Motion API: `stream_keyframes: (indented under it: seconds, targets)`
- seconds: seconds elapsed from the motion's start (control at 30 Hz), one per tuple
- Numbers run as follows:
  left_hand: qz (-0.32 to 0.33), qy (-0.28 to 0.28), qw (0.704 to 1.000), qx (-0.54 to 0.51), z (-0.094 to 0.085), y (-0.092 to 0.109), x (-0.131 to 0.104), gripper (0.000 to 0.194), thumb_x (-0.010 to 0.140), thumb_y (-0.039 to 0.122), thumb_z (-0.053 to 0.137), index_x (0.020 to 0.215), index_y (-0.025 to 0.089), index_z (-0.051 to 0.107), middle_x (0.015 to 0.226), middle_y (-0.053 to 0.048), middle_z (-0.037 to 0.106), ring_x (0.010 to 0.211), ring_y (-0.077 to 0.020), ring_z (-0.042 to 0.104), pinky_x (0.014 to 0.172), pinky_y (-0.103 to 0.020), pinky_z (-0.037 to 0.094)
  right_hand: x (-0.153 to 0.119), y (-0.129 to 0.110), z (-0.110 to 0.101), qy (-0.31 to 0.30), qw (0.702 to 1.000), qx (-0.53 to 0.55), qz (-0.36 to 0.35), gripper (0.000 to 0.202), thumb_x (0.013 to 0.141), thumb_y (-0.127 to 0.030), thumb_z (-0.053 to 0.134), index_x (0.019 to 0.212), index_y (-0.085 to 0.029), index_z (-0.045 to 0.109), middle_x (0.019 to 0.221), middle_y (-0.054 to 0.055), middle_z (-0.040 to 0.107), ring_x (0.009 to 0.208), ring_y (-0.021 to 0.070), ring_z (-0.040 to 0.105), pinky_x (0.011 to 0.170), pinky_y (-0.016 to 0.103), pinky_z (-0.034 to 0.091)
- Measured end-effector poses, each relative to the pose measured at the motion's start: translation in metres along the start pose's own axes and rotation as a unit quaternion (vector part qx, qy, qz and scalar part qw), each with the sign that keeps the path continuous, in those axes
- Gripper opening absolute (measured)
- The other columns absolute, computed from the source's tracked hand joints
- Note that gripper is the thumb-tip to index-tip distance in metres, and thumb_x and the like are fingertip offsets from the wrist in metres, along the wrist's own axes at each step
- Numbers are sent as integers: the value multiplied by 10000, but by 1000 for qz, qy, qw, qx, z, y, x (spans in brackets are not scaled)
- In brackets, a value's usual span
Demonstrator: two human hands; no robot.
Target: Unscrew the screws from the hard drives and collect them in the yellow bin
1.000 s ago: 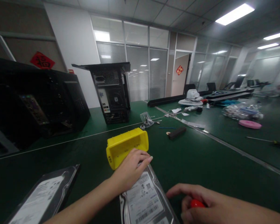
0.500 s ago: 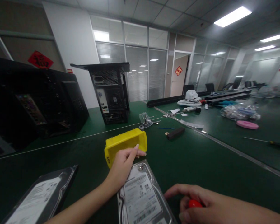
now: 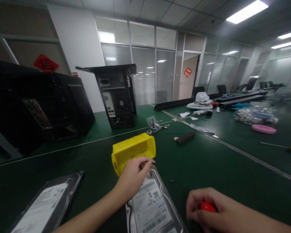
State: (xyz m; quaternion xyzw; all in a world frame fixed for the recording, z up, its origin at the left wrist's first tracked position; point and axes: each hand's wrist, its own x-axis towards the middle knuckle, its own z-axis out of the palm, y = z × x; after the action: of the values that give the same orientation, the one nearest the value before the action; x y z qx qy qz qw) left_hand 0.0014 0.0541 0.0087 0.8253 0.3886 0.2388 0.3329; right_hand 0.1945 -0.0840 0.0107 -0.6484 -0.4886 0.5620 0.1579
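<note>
My left hand (image 3: 134, 174) rests over the far end of a silver hard drive (image 3: 154, 207), in front of a yellow bin (image 3: 133, 147). Its fingers are curled together at the drive's far edge, and whatever they pinch is too small to make out. To the right of the drive, my right hand (image 3: 208, 207) is closed around a red object (image 3: 208, 207), of which only a rounded part shows. A tiny dark piece (image 3: 171, 181) lies on the green table beyond the drive. A second hard drive (image 3: 45, 204) lies at the lower left.
Two black computer cases stand at the back, one at far left (image 3: 63, 106) and one nearer the middle (image 3: 118, 97). A black block (image 3: 185, 138), a pink ring (image 3: 264, 129), plastic bags (image 3: 255, 115), a screwdriver (image 3: 274, 145) and a white fan (image 3: 200, 101) lie to the right.
My left hand's fingers have drawn together at the drive's far end. My right hand has moved away from the drive and its index finger has curled in. A tiny piece now shows on the table.
</note>
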Motion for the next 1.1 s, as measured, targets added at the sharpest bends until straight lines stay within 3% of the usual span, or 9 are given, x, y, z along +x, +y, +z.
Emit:
stream_keyframes:
  seconds: [0.1,0.23,0.37,0.63,1.1]
  targets:
    - [-11,2,1000,-3,-1,0,-1,338,882,343,436,961,203,733,980,-39,726,927,-199,648,833,-291,455,5,-1,-1,87,988,-121,-50,170,837,-241,494,930,-157,610,695,-1,551,539,84,525,497,199,420]
    - [-29,2,1000,-7,-2,-2,-1,351,875,357,433,940,199,740,956,-41,733,917,-205,657,821,-283,459,15,-6,-7,208,929,-269,-144,206,815,-271,530,994,-236,626,997,29,617,913,188,593,821,357,462]
    - [-35,-4,999,-6,-1,-3,0,366,874,376,424,966,203,733,986,-43,727,947,-212,649,837,-291,458,27,-15,-13,255,890,-343,-160,291,843,-311,526,1115,-231,592,1099,44,602,994,221,584,878,420,448]
    - [-49,13,999,18,-1,-3,0,365,876,381,408,933,226,734,968,-35,727,948,-229,643,861,-327,437,34,-21,-21,208,878,-377,-208,217,878,-235,470,1034,-204,616,1032,50,592,917,206,593,808,397,472]
    - [-61,11,997,51,1,-2,0,338,888,334,419,959,227,732,984,-40,720,956,-236,630,864,-325,430,35,-32,-24,135,848,-427,-282,261,911,-205,402,1074,-232,604,1026,36,580,886,167,584,777,341,465]
